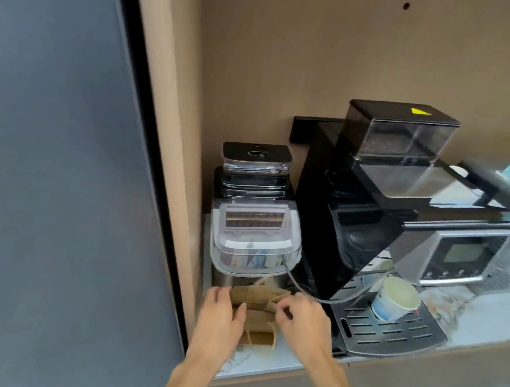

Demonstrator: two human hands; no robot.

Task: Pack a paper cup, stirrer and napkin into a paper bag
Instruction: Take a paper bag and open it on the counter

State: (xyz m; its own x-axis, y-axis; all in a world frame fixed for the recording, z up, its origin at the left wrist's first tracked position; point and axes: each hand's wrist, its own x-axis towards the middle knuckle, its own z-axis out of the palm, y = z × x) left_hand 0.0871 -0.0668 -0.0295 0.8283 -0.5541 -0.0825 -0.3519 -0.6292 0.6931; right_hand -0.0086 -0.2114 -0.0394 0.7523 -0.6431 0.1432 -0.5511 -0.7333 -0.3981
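A brown paper bag [258,312] lies folded on the marble counter [269,359], in front of a small ice maker. My left hand [220,316] grips the bag's left edge, and my right hand [298,317] pinches its upper right edge. The bag's twisted handles curl out near the counter's front. A blue and white paper cup [396,300] stands tilted on the coffee machine's drip tray [391,330], to the right of my hands. No stirrer or napkin is visible.
A black coffee machine [401,214] with a bean hopper fills the right of the niche. The ice maker [253,242] with a clear lid stands at the left. A thin tube [330,299] runs between them. A grey wall panel lies to the left.
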